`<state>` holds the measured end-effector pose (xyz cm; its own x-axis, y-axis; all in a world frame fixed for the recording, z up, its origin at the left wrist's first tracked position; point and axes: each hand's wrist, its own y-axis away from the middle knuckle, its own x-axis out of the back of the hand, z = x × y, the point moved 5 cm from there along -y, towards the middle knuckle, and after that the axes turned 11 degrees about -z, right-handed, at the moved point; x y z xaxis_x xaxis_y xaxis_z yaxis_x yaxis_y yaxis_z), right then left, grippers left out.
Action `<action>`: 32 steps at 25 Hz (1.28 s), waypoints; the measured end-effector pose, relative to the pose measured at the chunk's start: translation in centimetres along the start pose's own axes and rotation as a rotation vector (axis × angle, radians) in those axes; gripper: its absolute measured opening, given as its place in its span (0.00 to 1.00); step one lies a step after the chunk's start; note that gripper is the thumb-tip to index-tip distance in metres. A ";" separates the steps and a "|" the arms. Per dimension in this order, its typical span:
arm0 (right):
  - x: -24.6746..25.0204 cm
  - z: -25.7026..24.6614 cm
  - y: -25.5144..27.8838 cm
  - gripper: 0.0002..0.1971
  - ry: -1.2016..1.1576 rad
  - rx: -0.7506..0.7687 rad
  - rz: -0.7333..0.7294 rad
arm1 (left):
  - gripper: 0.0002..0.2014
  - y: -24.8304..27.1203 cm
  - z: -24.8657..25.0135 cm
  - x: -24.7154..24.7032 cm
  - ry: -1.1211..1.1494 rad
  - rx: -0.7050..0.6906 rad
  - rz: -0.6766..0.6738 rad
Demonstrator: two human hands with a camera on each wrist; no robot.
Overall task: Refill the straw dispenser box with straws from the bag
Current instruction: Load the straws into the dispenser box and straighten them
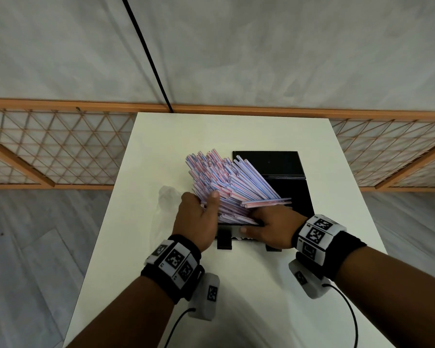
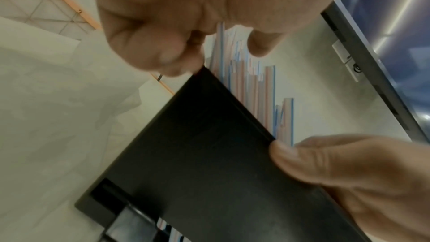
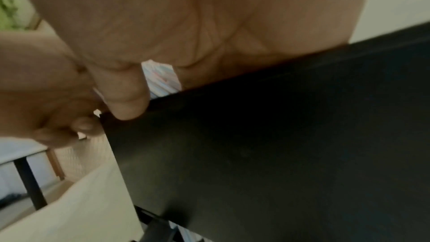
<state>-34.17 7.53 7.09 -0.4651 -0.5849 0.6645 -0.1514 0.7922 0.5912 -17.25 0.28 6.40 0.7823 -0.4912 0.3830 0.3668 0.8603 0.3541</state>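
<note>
A thick bundle of red-and-blue striped straws (image 1: 226, 182) fans up and left out of the black dispenser box (image 1: 294, 192) on the white table (image 1: 161, 136). The box lid (image 1: 269, 162) is tipped open at the back. My left hand (image 1: 209, 202) grips the bundle low on its left side, thumb on top and fingers curled at the box corner (image 2: 202, 73). My right hand (image 1: 259, 222) grips the box's front wall, its thumb (image 2: 286, 154) outside and the fingers inside among the straw ends (image 3: 160, 78). The straws' lower ends are hidden in the box (image 3: 279, 135).
A crumpled clear plastic bag (image 1: 166, 199) lies on the table just left of my left hand, also close in the left wrist view as the bag (image 2: 58, 98). A wooden lattice rail (image 1: 60, 151) runs behind the table. Bare tabletop lies near me.
</note>
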 end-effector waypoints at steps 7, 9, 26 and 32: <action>-0.1 -0.2 -1.9 0.20 0.052 -0.083 -0.089 | 0.25 0.2 0.1 -0.4 0.138 0.010 -0.055; -0.3 -0.3 -2.1 0.22 0.016 -0.079 -0.097 | 0.24 0.0 -0.1 -0.3 0.095 -0.042 -0.008; 0.3 -1.2 -2.6 0.23 0.033 -0.059 -0.076 | 0.27 0.2 0.1 -0.5 0.222 -0.080 -0.036; -0.3 -0.1 -2.3 0.24 0.118 -0.127 -0.077 | 0.17 -0.1 -0.6 0.5 -0.065 -0.034 0.056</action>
<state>-33.59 5.86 5.52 -0.3502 -0.6649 0.6598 -0.0674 0.7204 0.6902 -16.60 0.03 5.99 0.7683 -0.4491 0.4561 0.3412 0.8902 0.3018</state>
